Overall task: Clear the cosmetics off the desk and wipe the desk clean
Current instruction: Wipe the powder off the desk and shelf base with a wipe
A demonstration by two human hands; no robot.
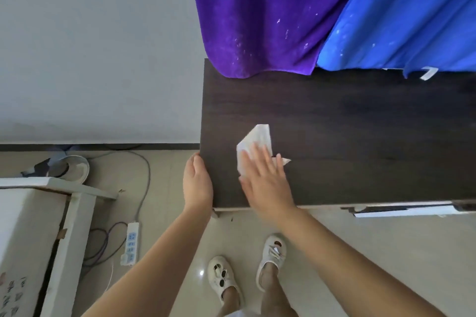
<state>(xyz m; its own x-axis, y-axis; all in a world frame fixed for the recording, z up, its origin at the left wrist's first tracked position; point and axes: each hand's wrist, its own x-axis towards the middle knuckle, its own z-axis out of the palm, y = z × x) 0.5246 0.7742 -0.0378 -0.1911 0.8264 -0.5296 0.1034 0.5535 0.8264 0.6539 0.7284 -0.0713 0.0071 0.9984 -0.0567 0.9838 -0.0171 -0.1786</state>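
Observation:
A dark wooden desk (360,123) fills the right half of the view. A folded white tissue (255,140) lies on its left part. My right hand (266,177) lies flat on the tissue with straight fingers, pressing it to the desk top; the hand looks motion-blurred. My left hand (197,180) rests against the desk's left edge, fingers along the side. No cosmetics are visible on the desk.
A purple cloth (262,15) and a blue cloth (401,13) hang over the desk's far edge. On the floor to the left are a white power strip (130,243) with cables, a round fan base (72,168) and an open white box (33,239).

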